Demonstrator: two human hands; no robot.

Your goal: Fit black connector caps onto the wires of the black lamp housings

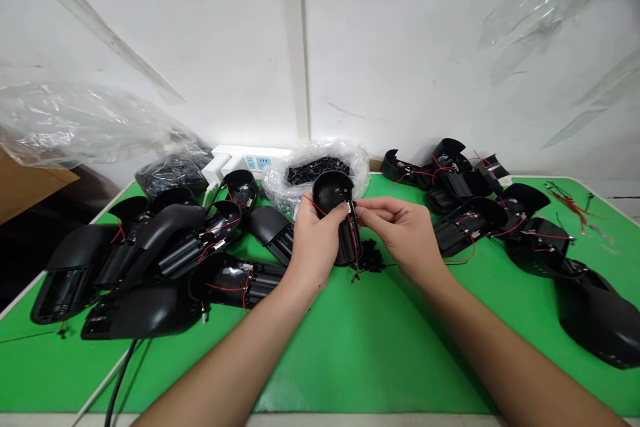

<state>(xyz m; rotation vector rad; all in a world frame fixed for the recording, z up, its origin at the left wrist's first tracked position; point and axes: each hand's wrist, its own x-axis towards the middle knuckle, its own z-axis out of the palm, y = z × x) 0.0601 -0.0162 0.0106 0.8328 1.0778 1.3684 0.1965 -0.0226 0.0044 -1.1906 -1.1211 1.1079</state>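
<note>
Above green table (370,347), holding curved black plastic housing (333,192), likely light, best side-held, in left fingers (334,217), perhaps something hidden in narrowed right fingers (376,204).

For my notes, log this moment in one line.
left hand: holds black housing | right hand: at its edge | surface: green table

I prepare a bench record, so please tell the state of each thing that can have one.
Held shell: open side facing camera
Left hand: gripping the shell
Right hand: at shell's edge, grip unclear
Other shells: some open side up, some face down
Parts bag: open, black pieces inside
Loose wires: bunched
Power strip: on or off unclear
</note>
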